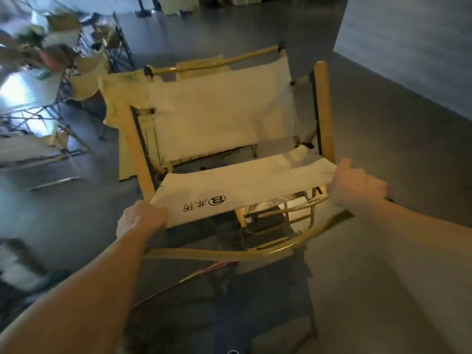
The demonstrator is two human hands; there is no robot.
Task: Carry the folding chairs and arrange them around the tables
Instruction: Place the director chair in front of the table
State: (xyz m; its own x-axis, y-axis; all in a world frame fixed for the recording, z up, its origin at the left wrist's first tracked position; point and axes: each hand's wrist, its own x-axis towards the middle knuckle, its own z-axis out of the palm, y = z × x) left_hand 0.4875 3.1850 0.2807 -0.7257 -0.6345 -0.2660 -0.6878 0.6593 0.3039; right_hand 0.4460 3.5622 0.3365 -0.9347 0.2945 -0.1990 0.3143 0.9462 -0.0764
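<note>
Two bare hands hold one folding chair out in front of the person, both forearms stretched forward and down; the left hand [141, 218] has its fingers curled round the near left corner of the backrest, knuckles up, while the right hand [357, 186] grips the near right corner, thumb lying along the top edge of the cloth. Between them runs the cream canvas backrest [237, 190], printed with a dark round logo and characters that read upside down from here; it belongs to the cream canvas folding chair with pale wooden frame [219, 116], which is open, its seat panel facing up and its two wooden arm rails running away from the hands. Its curved wooden rail hangs below the backrest, over the dark grey floor [383, 277]; whether the legs touch the floor cannot be told. Beyond, at upper left, stand blurred folding chairs in the same cream cloth [86, 72] beside a pale worktop on black crossed legs [28, 90].
</note>
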